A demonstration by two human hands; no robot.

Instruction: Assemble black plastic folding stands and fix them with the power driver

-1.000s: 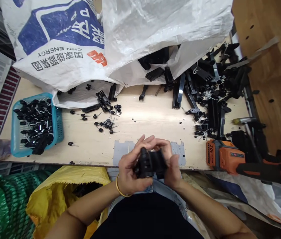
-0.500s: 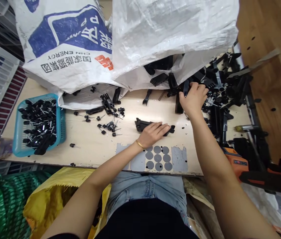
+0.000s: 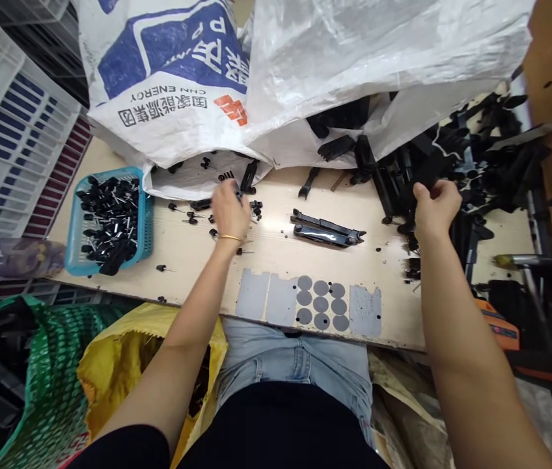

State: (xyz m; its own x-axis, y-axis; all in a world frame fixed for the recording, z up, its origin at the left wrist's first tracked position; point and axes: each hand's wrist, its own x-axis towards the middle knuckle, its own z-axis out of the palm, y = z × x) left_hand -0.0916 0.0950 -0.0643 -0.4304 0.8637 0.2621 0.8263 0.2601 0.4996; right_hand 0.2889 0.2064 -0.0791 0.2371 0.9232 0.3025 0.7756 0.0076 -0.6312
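Note:
My left hand (image 3: 231, 212) is over the small black knobs with metal pins by the mouth of the left white sack (image 3: 159, 130). Motion blur and the back of the hand hide its fingertips. At the pile of black plastic parts (image 3: 471, 156) on the right, my right hand (image 3: 437, 208) has thumb and fingers pinched together; what lies between them cannot be made out. Two long black plastic pieces (image 3: 327, 231) lie side by side on the table between my hands, untouched. A forked black piece (image 3: 308, 183) and a spring (image 3: 338, 181) lie behind them.
A blue basket (image 3: 148, 225) full of pinned knobs stands at left. Grey plates and discs (image 3: 320, 304) line the table's front edge. A second white sack (image 3: 383, 58) spills black parts. A hammer (image 3: 524, 260) and an orange-and-black tool (image 3: 500, 326) are at right.
My left hand has left the black piece mid-table and moved left to the small knobs. My right hand has shifted right into the pile. Two long pieces now show mid-table.

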